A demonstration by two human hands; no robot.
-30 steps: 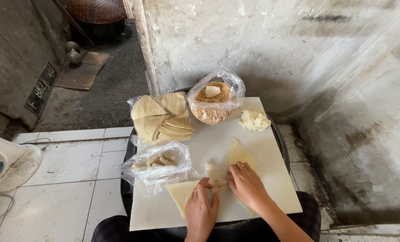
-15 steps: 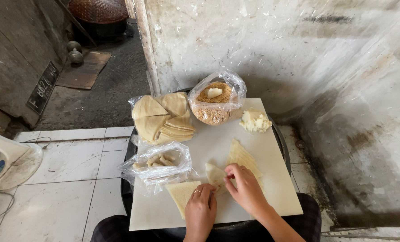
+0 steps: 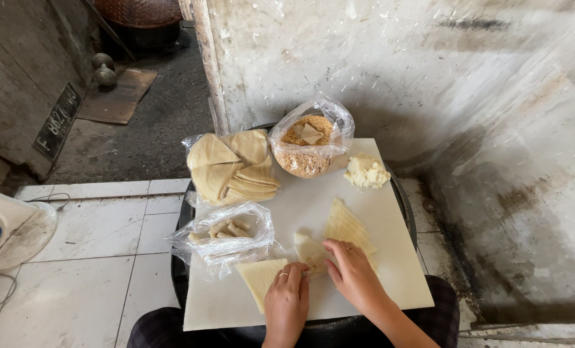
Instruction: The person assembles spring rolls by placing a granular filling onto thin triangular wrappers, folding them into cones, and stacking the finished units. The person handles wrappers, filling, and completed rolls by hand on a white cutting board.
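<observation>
The left hand [image 3: 287,299] has slid up beside the right hand [image 3: 352,274]. Both hands' fingers pinch a small folded wrapper [image 3: 310,252] on the white board [image 3: 390,258].

I see a stained, whitewashed wall [image 3: 429,84] ahead, pale floor tiles [image 3: 94,258] to the left, dark bare ground [image 3: 145,129] beyond, all in daylight.

Folded wrapper [image 3: 310,252] partly hidden under both hands' fingers; filling unseen. Fan [image 3: 3,225] cut by left edge.
</observation>
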